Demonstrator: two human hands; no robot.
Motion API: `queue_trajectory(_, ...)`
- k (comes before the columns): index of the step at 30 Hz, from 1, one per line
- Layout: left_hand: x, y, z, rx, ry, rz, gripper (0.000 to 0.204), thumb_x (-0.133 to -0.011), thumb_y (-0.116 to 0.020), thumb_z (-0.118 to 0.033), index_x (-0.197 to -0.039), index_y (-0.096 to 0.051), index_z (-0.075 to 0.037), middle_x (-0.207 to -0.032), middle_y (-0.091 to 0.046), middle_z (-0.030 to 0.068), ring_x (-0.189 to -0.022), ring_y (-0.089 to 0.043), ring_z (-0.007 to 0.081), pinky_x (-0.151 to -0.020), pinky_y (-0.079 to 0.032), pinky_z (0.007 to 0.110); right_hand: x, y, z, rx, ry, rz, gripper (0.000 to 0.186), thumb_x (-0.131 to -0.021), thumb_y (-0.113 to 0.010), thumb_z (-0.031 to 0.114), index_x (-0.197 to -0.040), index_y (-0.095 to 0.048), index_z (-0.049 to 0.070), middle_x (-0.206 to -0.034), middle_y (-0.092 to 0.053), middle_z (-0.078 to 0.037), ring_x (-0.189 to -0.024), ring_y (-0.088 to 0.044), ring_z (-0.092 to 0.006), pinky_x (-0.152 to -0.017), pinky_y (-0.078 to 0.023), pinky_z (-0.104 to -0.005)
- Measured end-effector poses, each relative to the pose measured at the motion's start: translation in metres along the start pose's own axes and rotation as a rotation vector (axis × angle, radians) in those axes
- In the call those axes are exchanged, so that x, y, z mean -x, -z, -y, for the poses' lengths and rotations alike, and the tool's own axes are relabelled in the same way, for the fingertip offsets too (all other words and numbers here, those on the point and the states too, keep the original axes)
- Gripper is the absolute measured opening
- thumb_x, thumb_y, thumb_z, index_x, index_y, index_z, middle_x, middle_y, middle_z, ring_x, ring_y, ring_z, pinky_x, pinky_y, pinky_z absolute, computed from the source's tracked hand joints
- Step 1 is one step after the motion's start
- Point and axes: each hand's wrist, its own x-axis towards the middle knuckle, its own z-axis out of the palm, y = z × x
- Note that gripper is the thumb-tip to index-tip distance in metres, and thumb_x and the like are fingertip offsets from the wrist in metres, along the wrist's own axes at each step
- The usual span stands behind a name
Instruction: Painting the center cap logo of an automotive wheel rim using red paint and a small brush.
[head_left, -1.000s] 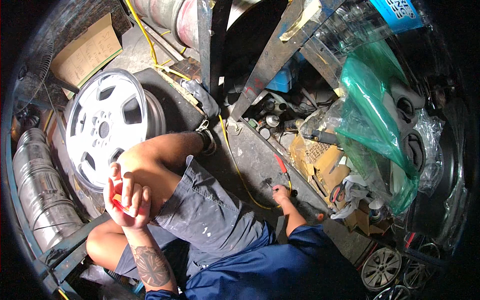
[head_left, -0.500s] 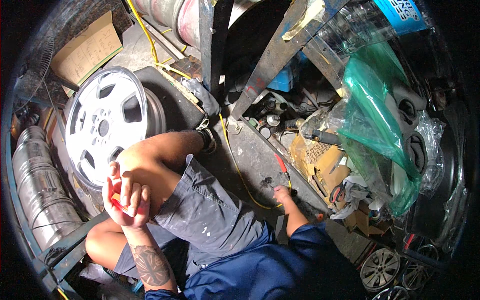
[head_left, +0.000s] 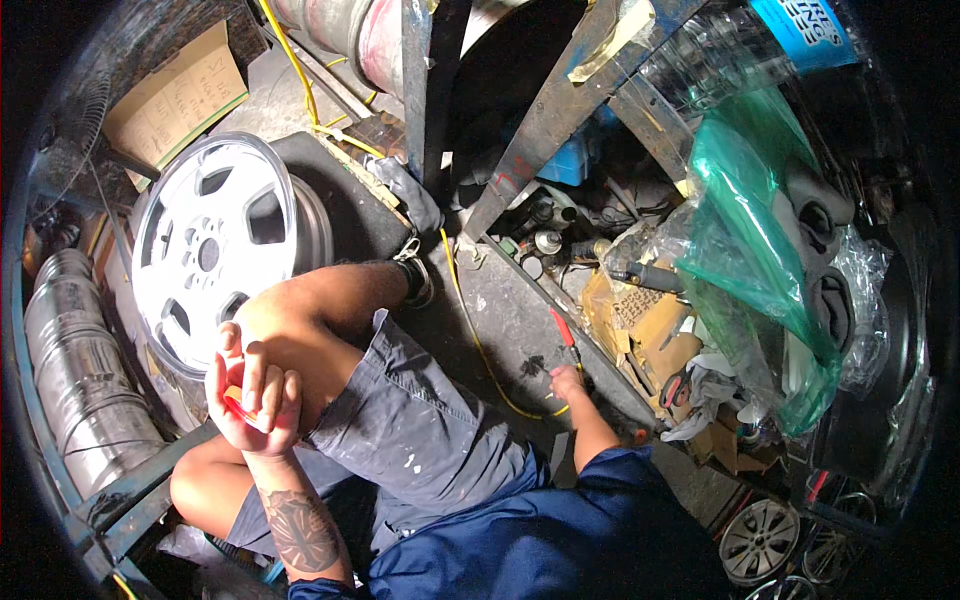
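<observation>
In front of my bent knee, my left hand [head_left: 255, 405] is raised with its fingers curled around a small orange-red piece [head_left: 236, 400]. Just beyond it leans a silver-white alloy wheel [head_left: 195, 255] with wide openings between its spokes. My right hand [head_left: 567, 382] reaches down to the concrete floor [head_left: 490, 300], fingers closed by a dark smudge. A thin bit seems to stick out from those fingers, too small to name. Right beside that hand lies a red-handled tool [head_left: 563, 328], with a yellow hose [head_left: 470, 340] running close by.
Cardboard scraps, cans and a dark power tool [head_left: 645, 275] clutter the right side, below a green plastic bag [head_left: 745, 240]. Metal frame legs [head_left: 560, 110] rise ahead. A ribbed silver cylinder [head_left: 85, 370] stands at left; more wheels [head_left: 760, 540] lie lower right.
My right hand has shifted very slightly, staying low by the red-handled tool. The left hand keeps its hold on the orange-red piece in the same place.
</observation>
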Motion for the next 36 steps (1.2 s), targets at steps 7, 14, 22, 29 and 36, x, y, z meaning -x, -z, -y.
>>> queue_trajectory(7,0.001,0.002,-0.001,0.009,0.011,0.007,0.02,-0.102,-0.032,-0.024,-0.114,-0.04,-0.01,-0.062,-0.044,0.0016,-0.038,-0.041,0.0086,-0.054,-0.037,0.028,-0.001,-0.001,-0.002,-0.037,0.007,-0.011,0.023,-0.072,-0.061,-0.002,-0.091,-0.066,0.011,-0.074,-0.066,-0.009,-0.065,-0.065,-0.0238,-0.047,-0.05,-0.0374)
queue_trajectory(14,0.0,0.002,-0.001,0.073,0.022,-0.028,0.02,-0.102,-0.032,-0.027,-0.112,-0.039,-0.012,-0.063,-0.048,0.0049,-0.038,-0.042,0.0127,-0.056,-0.041,0.032,0.023,0.007,0.009,-0.095,-0.037,-0.01,0.023,-0.073,-0.066,-0.001,-0.093,-0.069,0.01,-0.072,-0.067,-0.009,-0.059,-0.064,-0.0209,-0.045,-0.049,-0.0343)
queue_trajectory(22,0.002,0.002,0.0,0.055,0.005,-0.053,0.02,-0.102,-0.032,-0.028,-0.113,-0.039,-0.012,-0.06,-0.047,0.0034,-0.037,-0.042,0.0122,-0.056,-0.043,0.032,0.009,0.006,0.003,-0.237,0.056,-0.101,0.027,-0.081,-0.059,0.0,-0.105,-0.067,0.009,-0.07,-0.066,-0.008,-0.046,-0.058,-0.0184,-0.038,-0.043,-0.0322)
queue_trajectory(29,-0.003,0.0,0.001,0.074,0.027,-0.02,0.02,-0.102,-0.033,-0.027,-0.113,-0.039,-0.012,-0.06,-0.047,0.0035,-0.036,-0.042,0.0121,-0.059,-0.046,0.034,-0.016,0.012,-0.013,0.153,0.252,-0.26,0.022,-0.081,-0.057,0.001,-0.097,-0.07,0.009,-0.071,-0.067,-0.008,-0.048,-0.059,-0.0189,-0.043,-0.047,-0.0349)
queue_trajectory(36,0.0,0.003,0.0,0.087,0.019,-0.019,0.02,-0.102,-0.032,-0.027,-0.113,-0.038,-0.012,-0.061,-0.047,0.0039,-0.036,-0.042,0.0128,-0.063,-0.048,0.037,0.005,0.01,-0.001,0.203,0.219,-0.3,0.018,-0.076,-0.061,0.005,-0.087,-0.073,0.013,-0.079,-0.07,-0.008,-0.068,-0.067,-0.0187,-0.061,-0.054,-0.0329)
